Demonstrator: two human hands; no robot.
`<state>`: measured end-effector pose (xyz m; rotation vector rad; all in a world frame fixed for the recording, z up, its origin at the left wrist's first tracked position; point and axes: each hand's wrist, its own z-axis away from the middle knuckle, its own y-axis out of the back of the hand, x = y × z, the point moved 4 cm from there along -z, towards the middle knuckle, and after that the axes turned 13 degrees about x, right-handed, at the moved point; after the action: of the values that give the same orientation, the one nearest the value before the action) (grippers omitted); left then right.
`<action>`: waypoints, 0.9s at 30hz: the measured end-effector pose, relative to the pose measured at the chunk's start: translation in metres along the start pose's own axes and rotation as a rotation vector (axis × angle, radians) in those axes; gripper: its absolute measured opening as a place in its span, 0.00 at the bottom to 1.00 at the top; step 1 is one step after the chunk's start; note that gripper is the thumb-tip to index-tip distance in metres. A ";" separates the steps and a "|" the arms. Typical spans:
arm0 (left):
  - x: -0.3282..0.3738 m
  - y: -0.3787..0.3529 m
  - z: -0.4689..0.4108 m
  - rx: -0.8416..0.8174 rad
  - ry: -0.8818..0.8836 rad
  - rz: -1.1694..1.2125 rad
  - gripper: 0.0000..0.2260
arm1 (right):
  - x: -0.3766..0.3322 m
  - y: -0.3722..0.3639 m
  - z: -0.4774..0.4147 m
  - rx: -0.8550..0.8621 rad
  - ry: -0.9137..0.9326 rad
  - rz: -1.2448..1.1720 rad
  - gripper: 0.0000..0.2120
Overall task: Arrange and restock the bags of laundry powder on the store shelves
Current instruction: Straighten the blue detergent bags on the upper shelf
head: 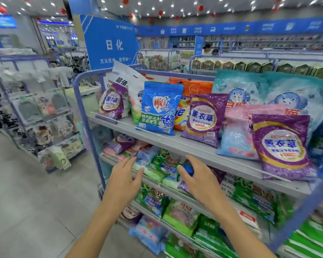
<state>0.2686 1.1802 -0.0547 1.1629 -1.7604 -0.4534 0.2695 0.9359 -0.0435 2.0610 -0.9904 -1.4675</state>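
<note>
Bags of laundry powder fill a blue-framed shelf unit. On the top shelf (pixel 185 144) stand a blue bag (pixel 159 107), a purple bag (pixel 205 118), another purple bag (pixel 282 146) at the right, and a small purple bag (pixel 111 102) at the left. Green and blue bags (pixel 162 168) lie on the second shelf. My left hand (pixel 125 177) and my right hand (pixel 196 175) hover in front of that second shelf, fingers spread and relaxed, holding nothing.
A tall white bag (pixel 128 79) leans behind the top row, with orange (pixel 196 86) and teal bags (pixel 239 86). A blue sign (pixel 110 42) stands above. A rack of hanging goods (pixel 37 112) stands left across the tiled aisle floor (pixel 26 202). Lower shelves hold more green bags.
</note>
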 end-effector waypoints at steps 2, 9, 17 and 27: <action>-0.004 -0.006 -0.027 0.009 -0.019 0.015 0.24 | -0.006 -0.009 -0.025 0.024 0.001 -0.001 0.30; -0.015 -0.032 -0.133 0.021 0.001 0.130 0.26 | -0.026 -0.038 -0.127 0.165 -0.043 -0.131 0.24; -0.025 -0.072 -0.230 0.039 0.094 0.207 0.20 | -0.011 -0.093 -0.214 0.166 -0.276 -0.137 0.25; -0.041 -0.126 -0.297 -0.195 0.201 0.295 0.36 | -0.012 -0.129 -0.243 0.334 -0.445 -0.182 0.31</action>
<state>0.5911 1.2087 -0.0213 0.7692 -1.6380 -0.3102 0.5338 1.0139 -0.0386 2.1392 -1.3204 -2.0335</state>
